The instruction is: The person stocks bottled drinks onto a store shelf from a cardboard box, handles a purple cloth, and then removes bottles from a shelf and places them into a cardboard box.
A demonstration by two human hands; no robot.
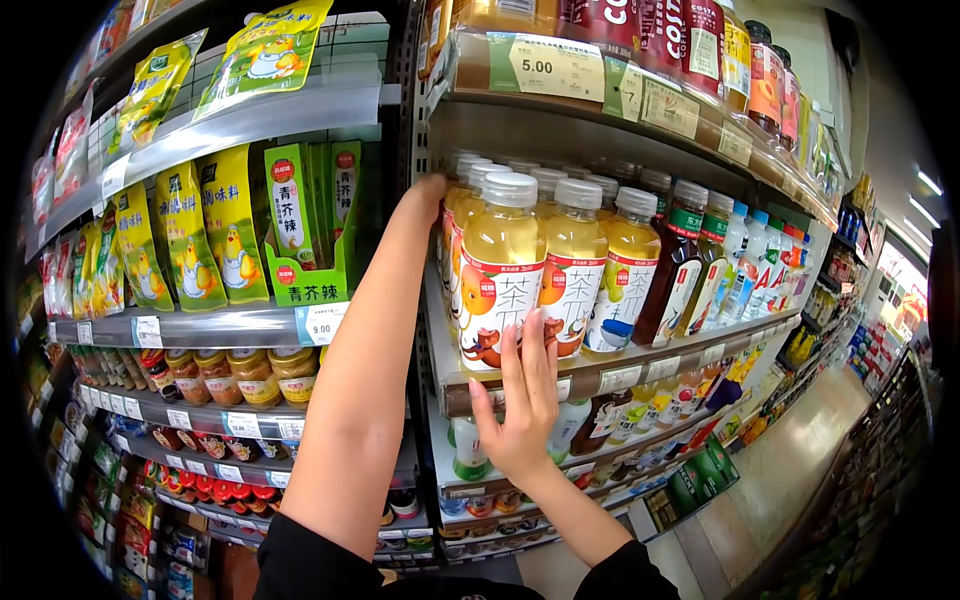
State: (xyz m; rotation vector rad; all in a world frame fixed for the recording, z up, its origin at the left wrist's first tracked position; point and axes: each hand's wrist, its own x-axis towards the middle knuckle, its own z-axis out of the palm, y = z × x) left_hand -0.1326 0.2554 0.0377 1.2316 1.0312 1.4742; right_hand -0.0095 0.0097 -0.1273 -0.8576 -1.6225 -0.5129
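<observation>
Yellow drink bottles with white caps and red-and-white labels stand in rows on the middle shelf; a front bottle and its neighbour are nearest. My right hand is open, fingers stretched upward, with its fingertips against the lower front of these two bottles. My left arm reaches up along the left side of the rows. Only the edge of my left hand shows beside the rear bottles; its fingers are hidden, and so is anything they touch.
Dark tea bottles and clear bottles continue to the right. An upper shelf edge with price labels hangs above. At left, shelves hold yellow pouches, green boxes and jars. A tiled aisle runs along the right.
</observation>
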